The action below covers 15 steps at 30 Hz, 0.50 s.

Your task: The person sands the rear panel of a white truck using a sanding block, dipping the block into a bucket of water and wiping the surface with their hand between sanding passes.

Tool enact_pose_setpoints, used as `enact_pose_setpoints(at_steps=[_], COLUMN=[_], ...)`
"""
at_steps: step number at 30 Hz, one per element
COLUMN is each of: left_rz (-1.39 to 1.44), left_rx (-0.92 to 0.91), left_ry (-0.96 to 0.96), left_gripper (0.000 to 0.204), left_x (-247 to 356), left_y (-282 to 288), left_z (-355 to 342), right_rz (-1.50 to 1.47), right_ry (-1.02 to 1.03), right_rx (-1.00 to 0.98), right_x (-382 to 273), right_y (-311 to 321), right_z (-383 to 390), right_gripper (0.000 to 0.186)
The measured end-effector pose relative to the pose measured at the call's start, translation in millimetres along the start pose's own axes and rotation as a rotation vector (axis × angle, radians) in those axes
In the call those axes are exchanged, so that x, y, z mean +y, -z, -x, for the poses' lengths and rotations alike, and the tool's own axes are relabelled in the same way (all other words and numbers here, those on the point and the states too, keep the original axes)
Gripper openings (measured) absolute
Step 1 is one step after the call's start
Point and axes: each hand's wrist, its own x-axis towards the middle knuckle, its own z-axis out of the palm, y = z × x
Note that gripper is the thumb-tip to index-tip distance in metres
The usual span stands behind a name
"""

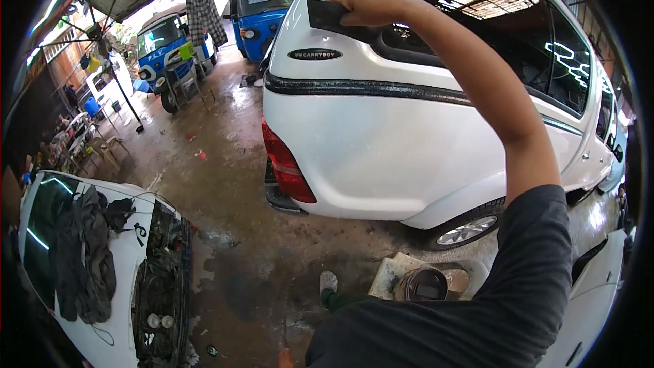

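Observation:
My right arm reaches up across the view to the rear side of a white pickup truck with a canopy. My right hand is closed on a dark, flat rectangular pad; whether it is sandpaper or a rubber sheet I cannot tell. The pad lies against the white canopy panel, beside the dark side window and above an oval badge. Below runs a black trim strip, with the red tail light at the corner. My left hand does not show.
By my legs, a round container stands on a pale, worn base. At left is a white vehicle with its front opened and dark cloth over it. Blue three-wheelers stand behind. The floor looks wet.

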Motion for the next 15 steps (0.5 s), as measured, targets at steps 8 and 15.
enact_pose_setpoints(at_steps=[8, 15], left_rz=[-0.111, 0.058], left_rx=[-0.176, -0.078], left_ry=[-0.057, -0.029], left_gripper=[0.038, 0.041], left_x=[-5, 1], left_y=[-4, -7], left_z=[11, 25], right_rz=[-0.015, 0.076], right_ry=[-0.046, 0.191], right_rx=[-0.075, 0.010], right_x=[-16, -28], right_y=[-14, -11], right_z=[-13, -13], right_gripper=[0.048, 0.046])
